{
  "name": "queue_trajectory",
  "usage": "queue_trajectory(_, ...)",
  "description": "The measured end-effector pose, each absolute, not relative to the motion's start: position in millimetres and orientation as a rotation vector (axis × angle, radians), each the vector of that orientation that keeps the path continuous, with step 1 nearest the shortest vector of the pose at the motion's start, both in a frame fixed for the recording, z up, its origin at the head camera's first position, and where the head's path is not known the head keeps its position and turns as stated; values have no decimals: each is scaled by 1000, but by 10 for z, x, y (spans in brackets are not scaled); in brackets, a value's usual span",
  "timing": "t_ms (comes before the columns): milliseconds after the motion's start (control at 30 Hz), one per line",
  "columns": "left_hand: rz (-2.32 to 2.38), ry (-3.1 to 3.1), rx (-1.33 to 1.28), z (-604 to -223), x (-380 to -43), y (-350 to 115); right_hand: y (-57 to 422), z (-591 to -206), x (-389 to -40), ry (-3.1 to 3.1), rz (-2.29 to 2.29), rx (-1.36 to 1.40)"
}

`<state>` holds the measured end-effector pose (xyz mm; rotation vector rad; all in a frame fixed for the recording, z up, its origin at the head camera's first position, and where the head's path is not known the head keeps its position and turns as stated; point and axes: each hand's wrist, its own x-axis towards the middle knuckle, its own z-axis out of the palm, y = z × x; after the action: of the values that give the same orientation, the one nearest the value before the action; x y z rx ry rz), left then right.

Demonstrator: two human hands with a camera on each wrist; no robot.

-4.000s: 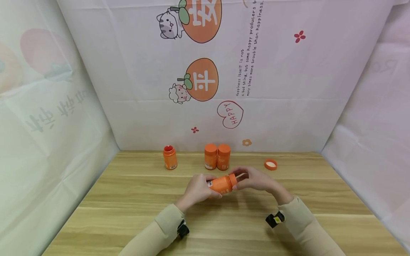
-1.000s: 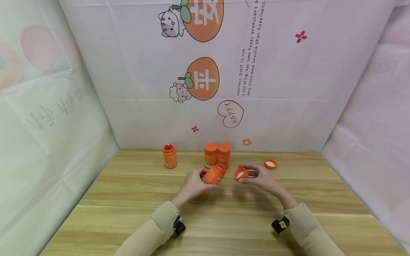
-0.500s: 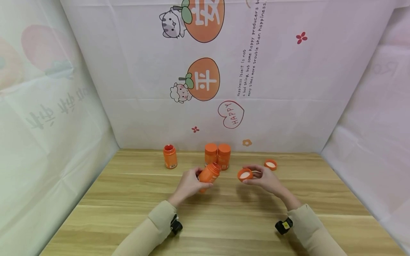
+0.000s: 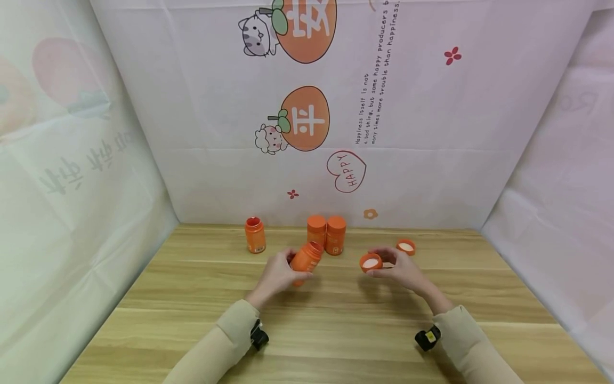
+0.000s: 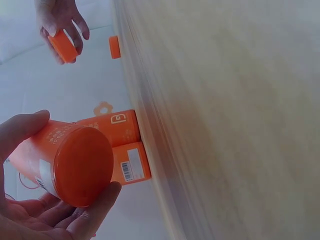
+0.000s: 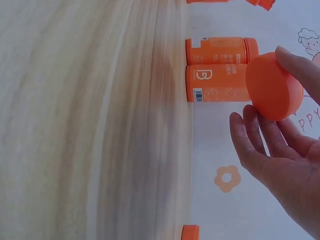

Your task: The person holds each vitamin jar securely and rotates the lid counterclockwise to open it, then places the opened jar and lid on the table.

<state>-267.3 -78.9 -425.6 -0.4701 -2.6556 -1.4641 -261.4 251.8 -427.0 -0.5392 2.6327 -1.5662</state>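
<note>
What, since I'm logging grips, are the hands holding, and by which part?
The left hand holds an uncapped orange bottle around its body; the right hand holds an orange bottle cap by its edge.

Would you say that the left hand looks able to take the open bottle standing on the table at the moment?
Probably not right away, since the left hand grips the tilted bottle. Nothing visible stands between that hand and the standing open bottle, though, so the way itself looks free.
</note>
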Motion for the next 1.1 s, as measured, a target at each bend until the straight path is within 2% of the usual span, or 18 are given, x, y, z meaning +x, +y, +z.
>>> queue_trajectory(1100, -1339, -2650, -294, -4256, -2777, -1061, 2678, -4324, -2618, 2753, -1489, -523)
